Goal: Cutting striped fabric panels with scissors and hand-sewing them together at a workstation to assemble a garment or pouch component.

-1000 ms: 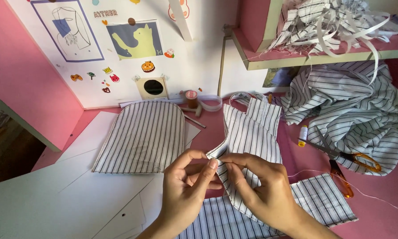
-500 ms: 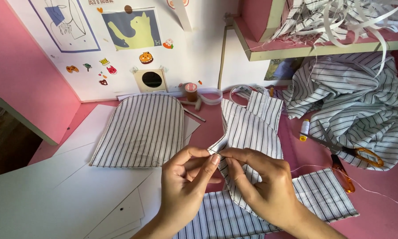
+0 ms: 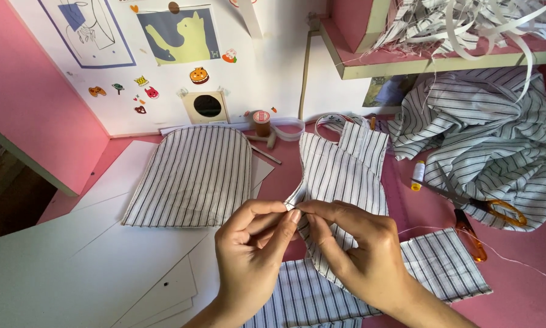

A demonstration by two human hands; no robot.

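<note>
Together, left hand (image 3: 252, 258) and right hand (image 3: 361, 255) fingers pinched shut on striped fabric piece (image 3: 340, 176) edge

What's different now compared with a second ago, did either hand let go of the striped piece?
Neither let go. The left hand and right hand still pinch the edge of the striped fabric piece at the same spot; their fingertips have only closed slightly tighter together. The view has drifted a little. The rounded striped panel, thread spool and scissors lie where they were.
</note>
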